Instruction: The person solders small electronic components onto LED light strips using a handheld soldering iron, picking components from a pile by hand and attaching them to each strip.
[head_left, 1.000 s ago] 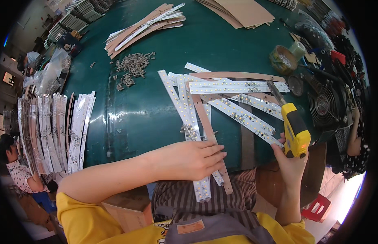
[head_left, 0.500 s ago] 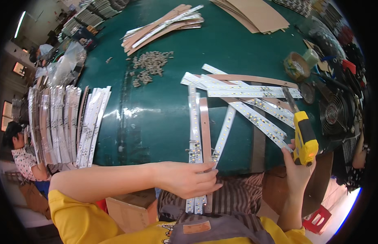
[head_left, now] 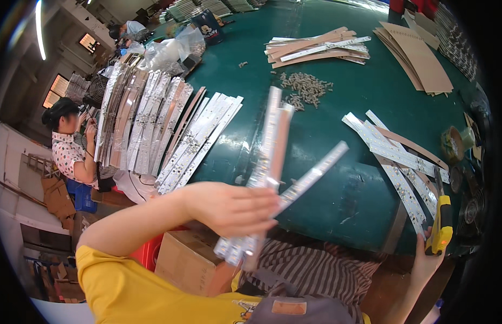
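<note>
My left hand (head_left: pixel 235 210) is closed round a bundle of white LED strips (head_left: pixel 265 156) and a brown strip (head_left: pixel 280 146), lifted over the table's front edge. One LED strip (head_left: pixel 317 170) fans out to the right from the same grip. The bundle is smeared by motion. At the far right my right hand (head_left: pixel 425 264) grips a yellow-and-black hand tool (head_left: pixel 442 227) with a grey metal shaft, its exact kind unclear. Its thumb is by the lower end of an LED strip (head_left: pixel 398 186) in a crossed pile on the table; part of its grip is hidden.
Rows of LED strips (head_left: pixel 199 143) lie on the green table (head_left: pixel 326 210) at left. Small metallic parts (head_left: pixel 308 86) are heaped beyond. Farther back lie more strips (head_left: pixel 321 46) and brown sheets (head_left: pixel 413 56). A cardboard box (head_left: pixel 183 262) stands below. Another person (head_left: pixel 72 143) sits at left.
The view has swung left, so the table's things appear shifted right. My left hand has raised the strip bundle and moved it leftward from beside the pile. My right hand stays with the tool.
</note>
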The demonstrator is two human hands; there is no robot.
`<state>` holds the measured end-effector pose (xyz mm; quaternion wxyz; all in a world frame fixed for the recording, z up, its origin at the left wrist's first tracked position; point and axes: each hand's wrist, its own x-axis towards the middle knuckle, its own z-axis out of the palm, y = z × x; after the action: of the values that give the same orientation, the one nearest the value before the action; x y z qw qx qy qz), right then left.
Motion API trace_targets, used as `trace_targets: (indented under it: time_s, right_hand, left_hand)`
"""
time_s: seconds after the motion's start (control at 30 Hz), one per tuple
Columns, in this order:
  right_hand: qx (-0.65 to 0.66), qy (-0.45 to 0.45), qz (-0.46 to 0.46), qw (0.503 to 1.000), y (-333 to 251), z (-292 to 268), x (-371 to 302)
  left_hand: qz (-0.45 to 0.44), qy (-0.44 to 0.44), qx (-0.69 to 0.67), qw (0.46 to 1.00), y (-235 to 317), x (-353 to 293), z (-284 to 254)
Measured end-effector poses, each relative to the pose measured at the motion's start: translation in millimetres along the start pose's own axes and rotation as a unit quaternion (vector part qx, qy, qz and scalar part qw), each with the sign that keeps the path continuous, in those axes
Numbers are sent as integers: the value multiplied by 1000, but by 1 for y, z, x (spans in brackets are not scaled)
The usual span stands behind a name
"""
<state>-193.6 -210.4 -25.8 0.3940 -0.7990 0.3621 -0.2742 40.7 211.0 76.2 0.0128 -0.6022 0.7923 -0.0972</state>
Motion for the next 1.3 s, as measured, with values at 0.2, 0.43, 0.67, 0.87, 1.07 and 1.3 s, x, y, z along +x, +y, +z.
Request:
trace_targets:
  time_s: [0.2, 0.43, 0.67, 0.87, 1.07, 1.3]
  right_hand:
    - [0, 8, -5, 1000, -1, 1, 1]
    - [-6, 2, -2, 1000, 4, 0, 4]
    - [-41, 3, 0, 999, 1, -2, 1]
    - [-8, 24, -18, 1000, 1, 4, -5]
    - [-11, -18, -56, 998, -33, 8, -7]
    - [4, -16, -33, 999, -33, 5, -10]
  left_hand:
    - [-54, -128, 88, 986, -21, -107, -35]
    - [-113, -283, 60, 951, -35, -156, -55]
    - [-396, -265, 72, 876, -15, -112, -49]
    - [-611, -188, 45, 767, 1, -70, 23]
    - [-595, -186, 47, 780, -1, -119, 39]
    - [-639, 61, -78, 763, -40, -27, 44]
